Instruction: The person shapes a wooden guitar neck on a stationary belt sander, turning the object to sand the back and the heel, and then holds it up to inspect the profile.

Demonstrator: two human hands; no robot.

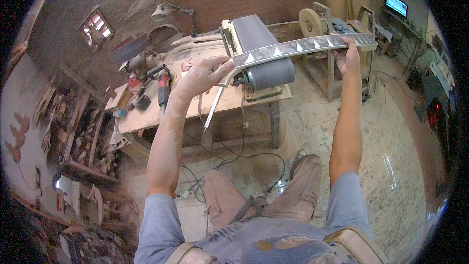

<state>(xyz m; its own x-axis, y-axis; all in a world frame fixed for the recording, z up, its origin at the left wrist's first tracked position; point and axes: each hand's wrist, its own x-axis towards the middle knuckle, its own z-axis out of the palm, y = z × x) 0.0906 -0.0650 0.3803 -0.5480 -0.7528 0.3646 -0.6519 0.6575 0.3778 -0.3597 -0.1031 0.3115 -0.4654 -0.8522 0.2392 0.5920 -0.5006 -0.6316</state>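
Note:
A guitar neck (298, 47) with a dark grey fretboard, white pointed inlays and pale edges is held up across the front of a belt sander (271, 74). My left hand (207, 72) is closed on the neck's left end, where a pale curved part shows below the fingers. Near the right end, my right hand (348, 57) grips it, thumb on the near edge and fingers mostly hidden underneath. The neck passes in front of the sander's grey belt and covers part of it. I cannot tell whether the two touch.
The sander stands on a dusty wooden workbench (134, 125). A red and black power tool (164, 87) and a lamp (159, 13) are on its left. Cables (256, 155) cross the floor by my feet. A wooden stand with a pale wheel (311, 22) stands far right.

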